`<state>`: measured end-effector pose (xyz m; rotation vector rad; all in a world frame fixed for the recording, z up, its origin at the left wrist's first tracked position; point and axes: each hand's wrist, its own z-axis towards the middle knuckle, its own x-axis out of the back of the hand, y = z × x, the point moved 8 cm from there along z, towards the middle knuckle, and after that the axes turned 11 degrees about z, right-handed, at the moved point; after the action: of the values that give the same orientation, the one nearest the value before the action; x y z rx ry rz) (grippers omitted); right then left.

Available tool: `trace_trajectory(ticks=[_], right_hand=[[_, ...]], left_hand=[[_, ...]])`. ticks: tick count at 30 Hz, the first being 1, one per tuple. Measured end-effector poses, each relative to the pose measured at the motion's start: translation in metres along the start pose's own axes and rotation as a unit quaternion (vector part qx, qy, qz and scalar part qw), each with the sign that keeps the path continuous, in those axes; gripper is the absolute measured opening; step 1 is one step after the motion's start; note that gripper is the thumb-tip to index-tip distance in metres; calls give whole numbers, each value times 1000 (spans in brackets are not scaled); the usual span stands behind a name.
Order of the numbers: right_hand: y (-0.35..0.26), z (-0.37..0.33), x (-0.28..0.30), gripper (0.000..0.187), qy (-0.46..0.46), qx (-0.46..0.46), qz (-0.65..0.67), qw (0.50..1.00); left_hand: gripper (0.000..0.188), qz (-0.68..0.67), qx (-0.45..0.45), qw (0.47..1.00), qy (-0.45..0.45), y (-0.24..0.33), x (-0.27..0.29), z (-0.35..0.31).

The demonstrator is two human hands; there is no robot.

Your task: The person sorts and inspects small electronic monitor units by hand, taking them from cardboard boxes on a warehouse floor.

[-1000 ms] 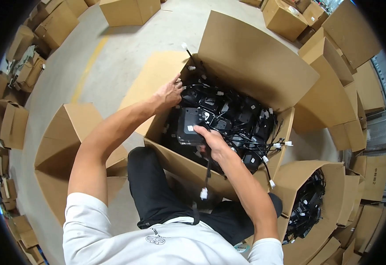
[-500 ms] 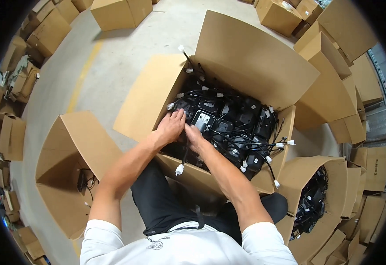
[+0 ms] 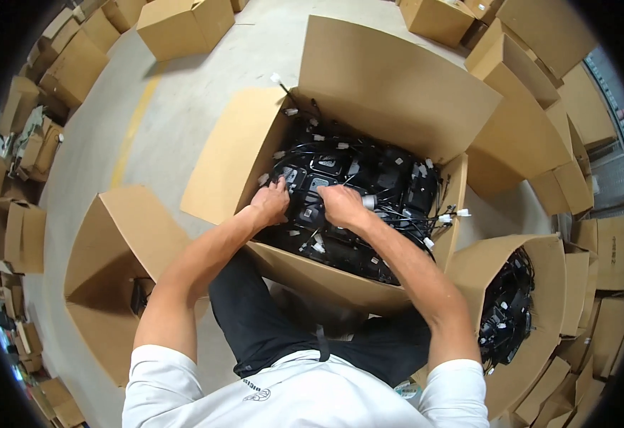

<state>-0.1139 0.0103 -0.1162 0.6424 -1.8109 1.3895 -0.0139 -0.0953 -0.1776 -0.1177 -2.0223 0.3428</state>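
A large open cardboard box (image 3: 312,279) stands before me, filled with black plastic units (image 3: 326,165) and their tangled black cables with white plugs. My left hand (image 3: 272,202) reaches in at the box's left side. Its fingers are bent among the units, and whatever they grip is hidden. Right of it, my right hand (image 3: 343,206) is closed low over the units, palm down; what it holds does not show clearly. A white cylindrical piece (image 3: 370,202) lies right beside its knuckles. Between my hands sits a black unit with a small pale label (image 3: 308,212).
An open carton (image 3: 101,314) stands at the left with a dark item inside. Another carton (image 3: 544,307) at the right holds more black cabled units. Further boxes (image 3: 186,30) line the floor's edges. A yellow line (image 3: 135,132) crosses the grey floor at left.
My hands have moved apart: the right one has shifted right and a little farther in, the left slightly left. The white plug hanging over the box's near edge no longer shows there.
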Motion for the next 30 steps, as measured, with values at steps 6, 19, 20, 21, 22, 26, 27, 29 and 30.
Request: trace_trajectory(ticks=[6,19,20,21,22,26,27,29,30], right_hand=[[-9,-56,90,7,55,76,-138,986],[152,-480,246,31,520,-255,17,815],[204,-526,232,40,504,-368,79,777],[244,-566,214,48,458,-454,28,764],[275,-606,193,57,404,-540,-27,737],[326,-627,166,87,420,-601,-14,680],[337,-621,175,88,431,-585,-66,684],[362,-629,189,93,430,-563,-145,691],[376,-635,195,94,403,-567,-180,696]], left_hand=[[50,-210,64,974,58,-27,-18,27],[39,-203,14,979,-14,-17,7,-14],[35,-223,23,974,35,-15,15,-22],[35,-243,35,966,84,-14,27,-28],[29,-237,41,968,75,5,49,-32],[36,-358,108,922,102,35,75,-76],[37,-364,117,916,122,34,68,-78],[37,-377,119,908,137,37,65,-72],[37,-380,118,908,133,37,62,-67]])
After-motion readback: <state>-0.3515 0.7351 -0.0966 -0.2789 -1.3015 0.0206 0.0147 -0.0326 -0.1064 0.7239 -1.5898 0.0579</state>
